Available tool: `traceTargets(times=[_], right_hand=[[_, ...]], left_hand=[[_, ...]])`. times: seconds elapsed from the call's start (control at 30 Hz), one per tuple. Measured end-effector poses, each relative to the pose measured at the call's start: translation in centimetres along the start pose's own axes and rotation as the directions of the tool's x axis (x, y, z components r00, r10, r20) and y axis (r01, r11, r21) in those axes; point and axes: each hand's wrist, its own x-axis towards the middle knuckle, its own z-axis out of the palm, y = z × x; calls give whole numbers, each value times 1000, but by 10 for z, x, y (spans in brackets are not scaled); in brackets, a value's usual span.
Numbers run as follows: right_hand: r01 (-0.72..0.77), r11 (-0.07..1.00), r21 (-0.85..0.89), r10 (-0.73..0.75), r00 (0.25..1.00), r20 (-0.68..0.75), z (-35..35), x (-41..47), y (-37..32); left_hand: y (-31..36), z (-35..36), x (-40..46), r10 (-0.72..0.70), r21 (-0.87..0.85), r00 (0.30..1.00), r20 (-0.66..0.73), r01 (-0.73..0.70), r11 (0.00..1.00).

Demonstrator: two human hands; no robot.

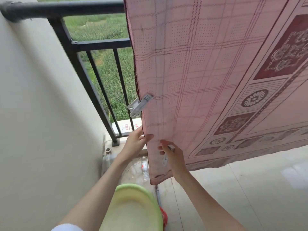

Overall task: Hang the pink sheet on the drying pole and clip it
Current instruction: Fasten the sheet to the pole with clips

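**Second clip held at the sheet's lower edge**

At the bottom centre sits a green basin [133,209]. Above it, the left hand [135,144] pinches the sheet's side edge between thumb and fingers, and just beside it the right hand [173,157] grasps a white clip [165,160] against the fabric. The pink sheet [208,72] hangs across the right of the frame, another white clip [140,105] clamped on its left edge. Behind stands the black railing [73,45], with green field beyond.
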Motion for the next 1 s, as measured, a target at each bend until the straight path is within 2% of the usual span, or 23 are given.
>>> traceTargets(times=[0.13, 0.3, 0.47, 0.53, 0.63, 0.77, 0.87, 1.0], right_hand=[[7, 1000, -20, -7, 1000, -8, 1, 7, 6], [-8, 998, -56, 7, 1000, -8, -3, 7, 16], [-143, 986, -87, 143, 990, -5, -8, 7, 32], [-237, 971, -40, 237, 971, -1, -7, 8, 40], [-364, 920, 149, 368, 930, -1, -6, 12, 50], [-513, 741, 433, 523, 846, 108, -8, 14, 57], [-537, 691, 484, 543, 827, 143, -9, 11, 66], [-545, 723, 425, 550, 826, 124, -10, 9, 80]], left_hand=[[-13, 7, 4, 7, 23, 977, -213, -3, 1000], [-22, 9, 8, -16, -14, 965, -263, 12, 1000], [-25, 5, 14, -62, -31, 968, -243, 56, 998], [-29, 5, 17, -65, -13, 983, -170, 64, 998], [-43, 8, 14, -55, 56, 996, -64, 59, 997], [-75, 10, 9, -108, 135, 993, -46, 113, 984], [-93, 14, 7, -140, 139, 986, -94, 152, 978], [-105, 20, 8, -181, 154, 975, -133, 200, 967]])
